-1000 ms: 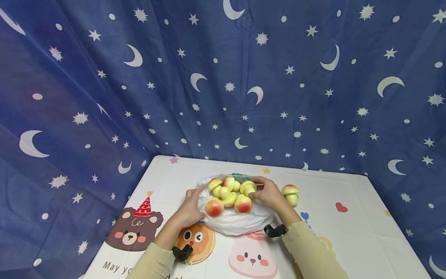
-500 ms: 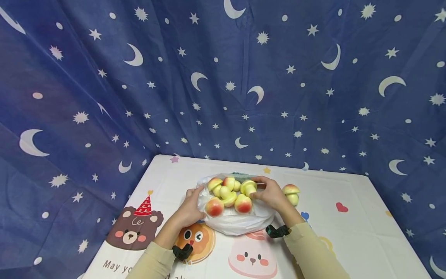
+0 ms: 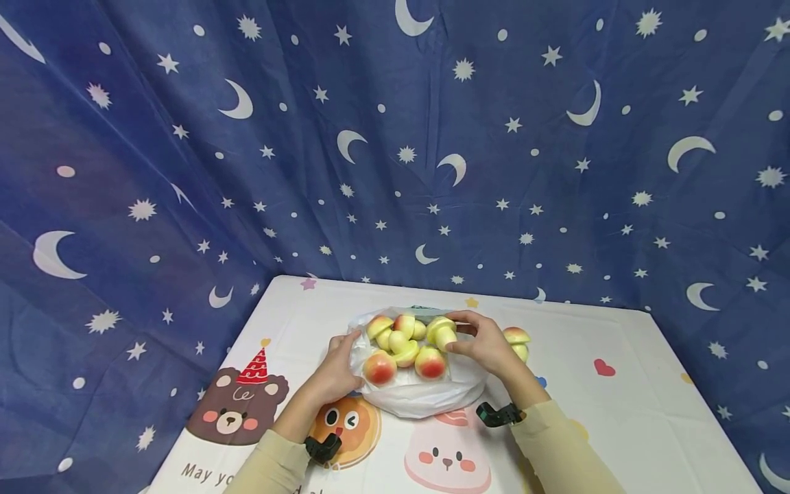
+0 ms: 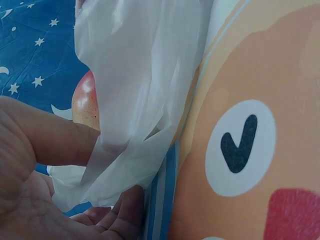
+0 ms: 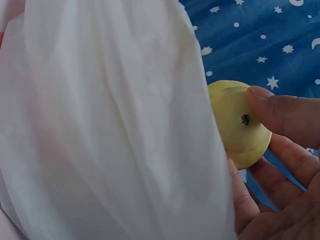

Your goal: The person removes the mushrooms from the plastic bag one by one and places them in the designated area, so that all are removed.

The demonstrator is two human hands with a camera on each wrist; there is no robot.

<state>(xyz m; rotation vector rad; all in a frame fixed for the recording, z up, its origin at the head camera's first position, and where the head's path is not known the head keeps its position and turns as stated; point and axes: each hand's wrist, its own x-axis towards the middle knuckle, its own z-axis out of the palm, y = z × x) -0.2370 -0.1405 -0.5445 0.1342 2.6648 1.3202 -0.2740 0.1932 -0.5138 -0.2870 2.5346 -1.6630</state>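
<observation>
A white plastic bag (image 3: pixel 426 399) sits on the table with its mouth spread, showing several toy mushrooms (image 3: pixel 380 368) with yellow stems and red-yellow caps. My left hand (image 3: pixel 335 370) grips the bag's left edge; in the left wrist view the thin plastic (image 4: pixel 135 75) runs between thumb and fingers. At the right side of the mouth, my right hand (image 3: pixel 489 344) holds a toy mushroom (image 3: pixel 443 335) between thumb and fingers. The right wrist view shows the yellow end of that mushroom (image 5: pixel 237 122), partly hidden behind the bag's wall.
Another toy mushroom (image 3: pixel 517 335) lies on the table to the right of the bag, partly covered by my right hand. The table wears a white cartoon-printed cloth (image 3: pixel 617 412). A blue star-and-moon curtain (image 3: pixel 395 137) hangs behind and to the left.
My right hand has shifted slightly to the right with the mushroom it holds, and now covers more of the loose mushroom. The left hand stays on the bag's edge.
</observation>
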